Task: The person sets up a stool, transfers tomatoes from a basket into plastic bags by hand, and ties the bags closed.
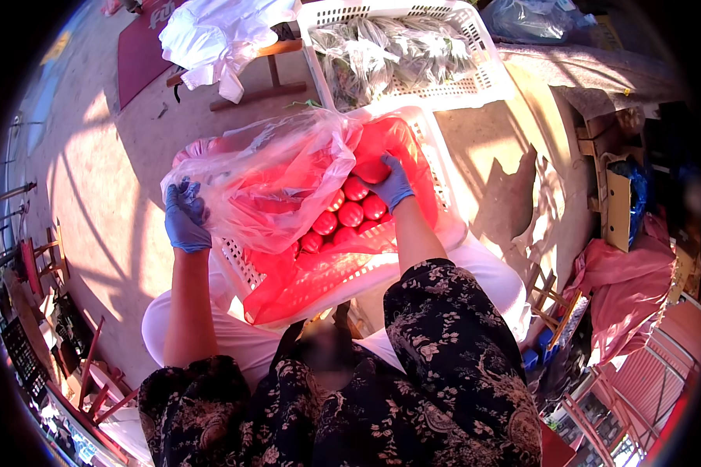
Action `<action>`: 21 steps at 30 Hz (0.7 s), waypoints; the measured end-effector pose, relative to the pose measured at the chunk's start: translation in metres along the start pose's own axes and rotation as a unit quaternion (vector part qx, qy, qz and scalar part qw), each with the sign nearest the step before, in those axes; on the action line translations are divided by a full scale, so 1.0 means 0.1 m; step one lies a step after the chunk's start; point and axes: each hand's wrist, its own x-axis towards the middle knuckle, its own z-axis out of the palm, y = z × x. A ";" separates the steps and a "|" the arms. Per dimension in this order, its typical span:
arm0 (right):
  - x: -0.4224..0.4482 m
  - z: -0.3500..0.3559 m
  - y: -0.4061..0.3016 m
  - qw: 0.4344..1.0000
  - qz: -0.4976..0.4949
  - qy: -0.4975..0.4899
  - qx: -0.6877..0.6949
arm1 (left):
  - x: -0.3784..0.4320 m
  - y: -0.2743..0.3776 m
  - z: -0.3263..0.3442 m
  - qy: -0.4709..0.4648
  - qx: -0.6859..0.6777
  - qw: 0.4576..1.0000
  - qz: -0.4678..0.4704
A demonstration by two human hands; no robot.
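My left hand (pixel 187 217), in a blue glove, grips the edge of a clear plastic bag (pixel 239 169) spread over the left part of a white plastic crate (pixel 444 204). Red mesh netting (pixel 309 286) lines the crate and hangs over its near rim. Several round red fruits or vegetables (pixel 350 214), perhaps tomatoes, lie bunched in the middle. My right hand (pixel 392 184), gloved too, is at the crate's right side with its fingers on red material (pixel 374 166); whether that is netting or one of the round items, I cannot tell.
Beyond stands a second white crate (pixel 490 76) with several clear bags of greens (pixel 380 55). White plastic bags (pixel 216 41) lie on a wooden stool (pixel 274 64) at the upper left. Cardboard (pixel 618 210) and pink cloth (pixel 625 286) are at the right, red-legged furniture (pixel 96 403) at the lower left.
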 end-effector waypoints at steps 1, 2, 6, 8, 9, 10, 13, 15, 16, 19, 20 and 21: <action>0.04 0.02 0.03 0.996 0.050 0.001 0.074 | -0.01 -0.02 -0.02 0.012 0.014 1.000 -0.004; 0.10 -0.01 0.02 0.996 0.048 0.000 0.074 | -0.02 -0.04 0.01 0.010 0.013 1.000 -0.004; 0.35 -0.36 0.13 0.993 0.078 -0.059 0.068 | -0.13 -0.08 0.11 -0.040 0.022 0.997 -0.061; 0.46 -0.53 0.15 0.994 0.070 -0.079 0.030 | -0.12 -0.12 0.09 -0.084 0.028 0.993 -0.074; 0.49 -0.60 0.12 0.990 0.053 0.038 -0.125 | -0.14 -0.14 0.13 -0.073 0.021 0.994 -0.080; 0.52 -0.66 0.08 0.949 0.034 0.154 -0.275 | -0.15 -0.16 0.18 -0.077 0.019 0.994 -0.081; 0.46 -0.32 0.16 0.822 -0.092 0.233 -0.511 | -0.17 -0.16 0.08 -0.059 0.052 0.991 -0.110; 0.51 -0.10 0.11 0.673 -0.092 0.231 -0.697 | -0.19 -0.20 0.05 -0.079 0.081 0.986 -0.126; 0.47 0.03 0.10 0.612 -0.034 0.181 -0.769 | -0.22 -0.22 0.05 -0.083 0.102 0.982 -0.138; 0.49 0.00 0.04 0.485 -0.005 0.135 -0.864 | -0.22 -0.34 0.17 -0.115 0.137 0.971 -0.158; 0.56 0.03 0.12 0.471 0.003 0.119 -0.874 | -0.23 -0.34 0.15 -0.111 0.146 0.970 -0.159; 0.56 -0.04 0.03 0.457 0.008 0.131 -0.880 | -0.23 -0.37 0.23 -0.133 0.155 0.965 -0.163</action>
